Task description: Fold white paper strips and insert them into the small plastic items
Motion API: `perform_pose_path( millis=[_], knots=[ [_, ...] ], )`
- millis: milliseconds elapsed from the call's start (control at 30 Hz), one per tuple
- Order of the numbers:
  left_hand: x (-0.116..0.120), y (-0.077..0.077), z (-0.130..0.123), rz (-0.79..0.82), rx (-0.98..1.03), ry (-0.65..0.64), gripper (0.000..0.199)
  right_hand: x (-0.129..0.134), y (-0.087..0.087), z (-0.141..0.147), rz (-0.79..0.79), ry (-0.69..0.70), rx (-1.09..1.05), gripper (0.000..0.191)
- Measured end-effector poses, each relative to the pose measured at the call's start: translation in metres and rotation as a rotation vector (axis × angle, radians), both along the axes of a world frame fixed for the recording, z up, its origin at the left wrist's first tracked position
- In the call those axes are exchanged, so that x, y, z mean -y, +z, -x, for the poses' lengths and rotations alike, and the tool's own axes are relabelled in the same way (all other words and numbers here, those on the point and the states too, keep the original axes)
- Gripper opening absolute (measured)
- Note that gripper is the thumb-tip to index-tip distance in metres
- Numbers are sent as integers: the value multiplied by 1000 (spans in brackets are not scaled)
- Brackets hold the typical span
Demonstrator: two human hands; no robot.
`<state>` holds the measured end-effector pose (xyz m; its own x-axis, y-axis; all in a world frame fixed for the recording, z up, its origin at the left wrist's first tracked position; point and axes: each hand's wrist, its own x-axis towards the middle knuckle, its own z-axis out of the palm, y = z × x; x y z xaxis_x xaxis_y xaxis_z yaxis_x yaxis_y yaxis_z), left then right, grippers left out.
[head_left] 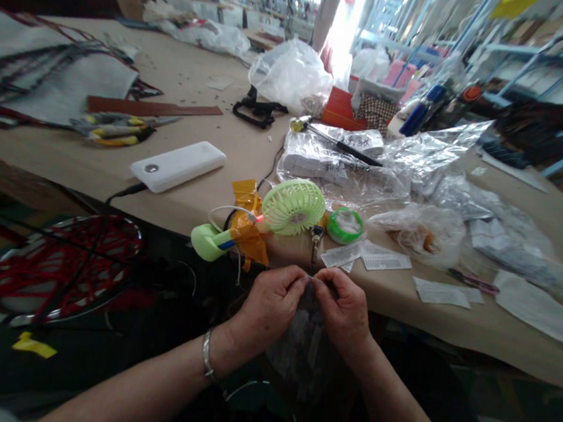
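My left hand and my right hand meet fingertip to fingertip just off the table's front edge. The fingers of both are closed in a pinch; what lies between them is too small to make out. Just beyond the fingertips a thin metal tool with a round top stands at the edge. A green fan, fixed with orange tape, is left of it, and a round green container with whitish contents is on its right. Below the hands hangs a dim translucent bag.
On the brown table lie a white power bank, pliers, a black-handled hammer on plastic-wrapped packs, paper slips and clear bags. A red-wrapped round frame is below left.
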<state>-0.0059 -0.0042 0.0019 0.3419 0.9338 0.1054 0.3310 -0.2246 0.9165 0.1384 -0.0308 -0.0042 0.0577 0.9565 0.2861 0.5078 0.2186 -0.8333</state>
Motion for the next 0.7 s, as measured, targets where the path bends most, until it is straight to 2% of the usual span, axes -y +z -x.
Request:
perform_pose_path(
  millis=[233, 700],
  knots=[
    [-3, 1, 0, -56, -52, -13, 24, -2, -1, 1, -24, -17, 19, 12],
    [-8, 1, -3, -62, -87, -4, 24, -6, -4, 0, -59, -39, 41, 10]
  ],
)
